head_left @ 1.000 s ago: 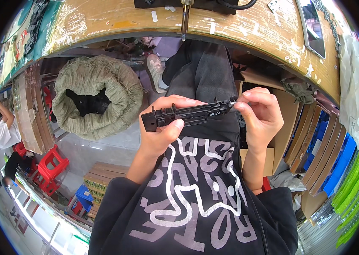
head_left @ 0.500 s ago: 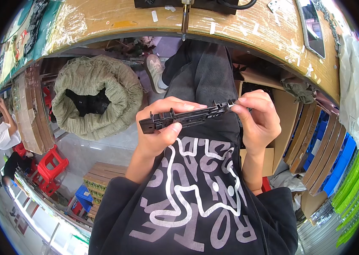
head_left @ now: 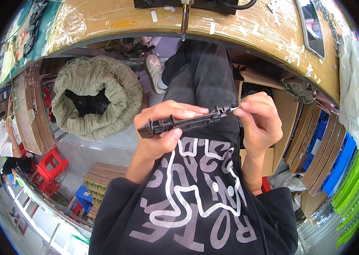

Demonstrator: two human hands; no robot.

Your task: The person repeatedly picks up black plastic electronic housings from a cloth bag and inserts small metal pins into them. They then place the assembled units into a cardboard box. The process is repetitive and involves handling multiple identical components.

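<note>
A long, narrow black plastic part with clips and raised ribs lies level above my lap. My left hand is closed around its left half, thumb in front and fingers behind. At the part's right end, the thumb and forefinger of my right hand are pinched together. A tiny pale bit shows between those fingertips and the part, too small to name.
Ahead is a wooden workbench with a metal-tipped tool pointing down over its edge. A phone-like flat device lies at its right. Left are an olive fabric sack and a red stool; right, cardboard.
The black plastic part has rolled slightly in my left hand, and its right end sits a little lower. My right hand stays pinched at that end. A person at far left has shifted.
</note>
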